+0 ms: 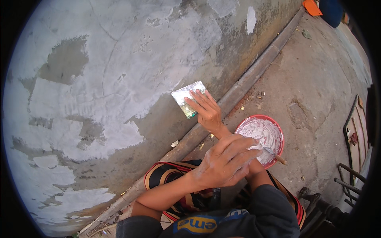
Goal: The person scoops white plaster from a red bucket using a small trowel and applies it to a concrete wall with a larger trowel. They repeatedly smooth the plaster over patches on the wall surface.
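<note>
My arms cross, the left one passing in front. Up at the wall, my right hand (207,113) holds a square, shiny metal scraper plate (183,95), its fingers laid over the face and the thumb hidden. The plate is at the grey wall (158,107), which carries patches of whitish plaster. My left hand (226,160), smeared with white paste, is beside the red bucket (282,139). Its bent fingers are apart, and I see nothing gripped in them. White paste (254,129) coats the bucket's inside. In it leans a small tool with a wooden handle (281,159).
A rounded ledge (254,75) runs along the foot of the wall. Small debris lies on the concrete floor (313,79). On the right are a board with a dark rim (357,135) and dark metal bars (349,180). An orange object (312,7) and a blue container (331,12) stand farther off.
</note>
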Demonstrator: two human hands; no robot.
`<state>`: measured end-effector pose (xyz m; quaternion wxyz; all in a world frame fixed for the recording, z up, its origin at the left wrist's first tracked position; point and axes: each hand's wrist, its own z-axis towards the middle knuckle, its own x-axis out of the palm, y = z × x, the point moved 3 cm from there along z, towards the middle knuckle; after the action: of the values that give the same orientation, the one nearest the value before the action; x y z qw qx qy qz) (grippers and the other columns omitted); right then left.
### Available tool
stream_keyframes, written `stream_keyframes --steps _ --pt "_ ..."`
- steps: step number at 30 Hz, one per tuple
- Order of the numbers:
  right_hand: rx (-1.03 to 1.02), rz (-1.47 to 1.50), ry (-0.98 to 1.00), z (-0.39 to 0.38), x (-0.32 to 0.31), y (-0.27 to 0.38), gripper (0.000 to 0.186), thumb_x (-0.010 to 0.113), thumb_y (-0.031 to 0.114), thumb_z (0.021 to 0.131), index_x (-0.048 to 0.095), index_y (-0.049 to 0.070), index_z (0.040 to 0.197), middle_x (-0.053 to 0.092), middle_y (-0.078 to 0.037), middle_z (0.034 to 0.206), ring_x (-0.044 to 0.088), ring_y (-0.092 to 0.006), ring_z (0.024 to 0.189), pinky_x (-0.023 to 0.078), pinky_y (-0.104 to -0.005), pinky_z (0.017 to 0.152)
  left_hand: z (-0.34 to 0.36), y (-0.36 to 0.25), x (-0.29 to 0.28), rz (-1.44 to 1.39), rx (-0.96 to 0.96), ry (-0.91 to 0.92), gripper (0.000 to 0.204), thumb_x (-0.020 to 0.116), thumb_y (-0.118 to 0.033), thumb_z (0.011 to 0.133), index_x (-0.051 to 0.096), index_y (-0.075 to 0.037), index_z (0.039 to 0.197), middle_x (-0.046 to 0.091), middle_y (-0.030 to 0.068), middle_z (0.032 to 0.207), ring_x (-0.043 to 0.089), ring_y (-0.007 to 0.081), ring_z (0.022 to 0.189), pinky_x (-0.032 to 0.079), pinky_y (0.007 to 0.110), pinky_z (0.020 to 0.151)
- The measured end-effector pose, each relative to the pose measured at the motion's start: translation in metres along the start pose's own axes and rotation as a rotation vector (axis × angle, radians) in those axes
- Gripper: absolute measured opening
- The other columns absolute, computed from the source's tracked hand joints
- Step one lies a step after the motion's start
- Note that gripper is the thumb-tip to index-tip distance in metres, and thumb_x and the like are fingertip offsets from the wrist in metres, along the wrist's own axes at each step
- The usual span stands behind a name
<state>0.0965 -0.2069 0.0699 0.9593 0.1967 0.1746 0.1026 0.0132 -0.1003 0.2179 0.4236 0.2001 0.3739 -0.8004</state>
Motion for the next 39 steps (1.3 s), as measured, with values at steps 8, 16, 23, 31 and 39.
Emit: stream_keyframes --steps 8,16,23,31,39 --pt "0.219 0.032 -0.256 0.026 0.046 0.02 0.065 0.05 -0.015 0.075 0.062 0.016 0.13 0.054 -0.012 0.139 0.052 -0.0355 0.127 0.045 -0.0446 0.105 0.002 0.004 0.001 0.018 0.015 0.022 0.038 0.07 -0.006 0.071 0.066 -0.008 0.109 0.061 0.0081 0.116 0.056 0.0268 0.104 0.048 0.037 0.089" --pt "0.183 0.044 -0.183 0.016 -0.004 0.012 0.064 0.05 -0.014 0.072 0.064 0.016 0.127 0.06 -0.011 0.131 0.058 -0.0321 0.121 0.046 -0.0462 0.103 0.005 0.003 0.007 -0.037 0.021 0.017 0.035 0.069 -0.006 0.072 0.066 -0.009 0.107 0.062 0.008 0.115 0.057 0.0252 0.1 0.047 0.037 0.087" --pt "0.286 0.123 -0.216 0.057 0.002 0.014 0.065 0.05 -0.014 0.07 0.065 0.016 0.126 0.064 -0.011 0.125 0.06 -0.0318 0.117 0.048 -0.0454 0.101 -0.003 0.011 0.003 0.002 -0.019 0.026 0.036 0.07 -0.003 0.071 0.066 -0.009 0.107 0.062 0.0076 0.115 0.057 0.0262 0.101 0.047 0.035 0.087" --pt "0.326 0.241 -0.16 0.042 -0.022 0.012 0.056 0.054 -0.011 0.075 0.065 0.013 0.125 0.065 -0.014 0.122 0.063 -0.031 0.112 0.054 -0.0366 0.09 -0.002 0.01 0.004 -0.021 -0.015 0.043 0.035 0.07 -0.005 0.072 0.066 -0.008 0.107 0.062 0.007 0.115 0.057 0.0264 0.102 0.047 0.036 0.087" --pt "0.441 0.195 -0.188 0.034 0.001 0.027 0.053 0.054 -0.01 0.078 0.065 0.011 0.126 0.066 -0.014 0.121 0.065 -0.029 0.111 0.053 -0.0318 0.085 0.0 0.01 0.002 -0.007 -0.01 0.015 0.037 0.072 -0.005 0.07 0.067 -0.009 0.107 0.063 0.0071 0.114 0.057 0.0262 0.102 0.048 0.036 0.087"
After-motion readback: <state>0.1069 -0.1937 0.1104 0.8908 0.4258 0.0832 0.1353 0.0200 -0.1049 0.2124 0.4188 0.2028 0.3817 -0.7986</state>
